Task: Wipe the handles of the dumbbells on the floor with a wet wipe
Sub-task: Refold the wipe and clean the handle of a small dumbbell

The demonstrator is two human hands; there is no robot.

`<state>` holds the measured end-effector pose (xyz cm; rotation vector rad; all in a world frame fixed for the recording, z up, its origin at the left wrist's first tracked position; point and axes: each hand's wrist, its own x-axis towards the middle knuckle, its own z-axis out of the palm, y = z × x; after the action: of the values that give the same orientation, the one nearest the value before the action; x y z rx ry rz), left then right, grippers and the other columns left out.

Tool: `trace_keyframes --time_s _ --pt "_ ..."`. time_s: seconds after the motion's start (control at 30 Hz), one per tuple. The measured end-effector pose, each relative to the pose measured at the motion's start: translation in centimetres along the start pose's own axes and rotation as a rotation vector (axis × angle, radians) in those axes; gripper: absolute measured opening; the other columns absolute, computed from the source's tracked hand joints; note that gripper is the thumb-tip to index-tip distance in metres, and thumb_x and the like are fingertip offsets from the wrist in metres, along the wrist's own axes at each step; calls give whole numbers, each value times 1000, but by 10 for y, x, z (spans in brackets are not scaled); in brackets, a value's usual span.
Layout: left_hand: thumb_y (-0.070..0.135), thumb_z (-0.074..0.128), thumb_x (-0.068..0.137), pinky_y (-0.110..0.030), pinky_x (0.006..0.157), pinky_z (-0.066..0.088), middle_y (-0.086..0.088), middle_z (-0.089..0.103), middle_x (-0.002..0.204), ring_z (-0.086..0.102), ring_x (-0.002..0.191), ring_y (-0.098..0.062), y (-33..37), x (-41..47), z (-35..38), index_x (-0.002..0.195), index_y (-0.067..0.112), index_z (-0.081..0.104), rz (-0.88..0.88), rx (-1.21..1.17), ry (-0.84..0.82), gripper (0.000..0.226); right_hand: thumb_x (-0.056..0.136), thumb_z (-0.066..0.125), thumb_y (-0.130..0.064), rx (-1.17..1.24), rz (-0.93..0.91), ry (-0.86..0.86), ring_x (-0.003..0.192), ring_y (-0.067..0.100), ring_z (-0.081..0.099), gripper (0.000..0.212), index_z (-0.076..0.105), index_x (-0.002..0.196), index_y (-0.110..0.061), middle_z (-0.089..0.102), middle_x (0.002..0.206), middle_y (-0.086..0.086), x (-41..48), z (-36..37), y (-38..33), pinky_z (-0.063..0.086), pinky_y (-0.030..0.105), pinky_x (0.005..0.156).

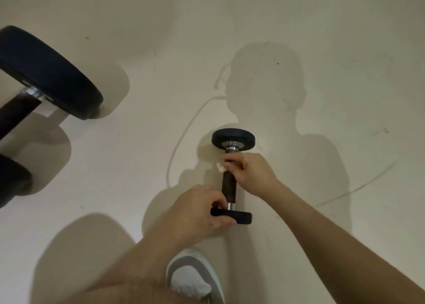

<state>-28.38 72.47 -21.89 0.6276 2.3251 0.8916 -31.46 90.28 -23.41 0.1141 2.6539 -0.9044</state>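
Gripping the near plate of the small dumbbell point(231, 177) on the floor point(138, 154) with my left hand point(195, 214), right hand point(247, 173) fingers pinching a wet wipe point(220, 167) around its handle, bigger dumbbell point(41, 82) far left.

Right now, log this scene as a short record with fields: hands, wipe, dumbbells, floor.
left hand: grips the near weight plate of the small dumbbell, steadying it
right hand: closed around the far part of the handle, pressing the wet wipe on it
wet wipe: white, mostly hidden under the fingers
small dumbbell: lying on the floor, dark handle, black plates
large dumbbell: at left, untouched, partly out of frame
shoe: near edge, grey and white
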Motion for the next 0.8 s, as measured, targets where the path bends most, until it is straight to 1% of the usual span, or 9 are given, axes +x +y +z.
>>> trace_keyframes --time_s 0.07,0.17,0.23,0.4,0.53,0.63,0.7,0.77,0.8 --pt "51 71 75 -19 68 38 19 50 80 45 78 -2 6 4 6 88 33 62 32 -6 -14 23 93 56 -26 57 1 110 73 4 58 22 62 114 -24 64 82 -13 10 -7 9 50 26 74" --pt "48 70 77 -27 77 44 13 55 88 47 83 -7 12 9 7 91 29 63 76 30 -73 25 93 57 -26 118 54 208 57 7 53 6 53 94 -21 60 66 -3 0 2 16 44 23 57" --pt "47 70 77 -28 77 44 11 56 89 49 84 -8 12 9 1 90 28 64 77 70 -89 23 93 57 -28 190 110 218 50 9 49 15 48 85 -20 53 57 -2 -13 9 15 39 23 52" --pt "31 76 75 -30 79 46 12 61 90 53 84 -7 -24 -7 -27 93 33 69 -83 31 -113 19 90 61 -27 122 -49 -111 58 11 57 10 57 81 -22 59 63 -6 -24 21 -14 52 31 63" --pt "10 61 74 -33 76 49 15 60 91 55 80 -7 -47 -26 -37 96 42 68 -157 -95 -27 40 90 61 -22 214 -14 206 60 6 55 6 66 87 -21 59 65 -11 16 27 -27 46 23 61" --pt "18 44 65 -25 72 48 15 61 91 56 75 -6 -52 -37 -37 100 53 60 -174 -164 39 52 86 66 -19 262 -31 94 58 1 55 7 68 81 -23 58 62 -16 -8 56 -40 46 24 63" --pt "29 48 67 -23 73 48 18 63 88 57 76 -2 -57 -43 -41 94 54 63 -234 -200 61 40 86 66 -21 207 -57 -80 57 0 54 9 68 77 -23 58 61 -16 -17 61 -48 47 25 66" --pt "47 50 75 -32 73 51 14 65 78 58 71 -1 -62 -42 -45 85 44 69 -301 -203 71 21 88 61 -24 102 -94 -34 63 4 57 11 64 77 -24 62 67 -13 10 50 -56 51 29 68" --pt "57 50 77 -35 69 52 10 64 71 57 65 -4 -62 -40 -48 78 40 69 -335 -205 74 26 89 59 -24 125 -77 59 68 7 60 13 61 77 -25 66 73 -13 27 40 -59 51 29 69"
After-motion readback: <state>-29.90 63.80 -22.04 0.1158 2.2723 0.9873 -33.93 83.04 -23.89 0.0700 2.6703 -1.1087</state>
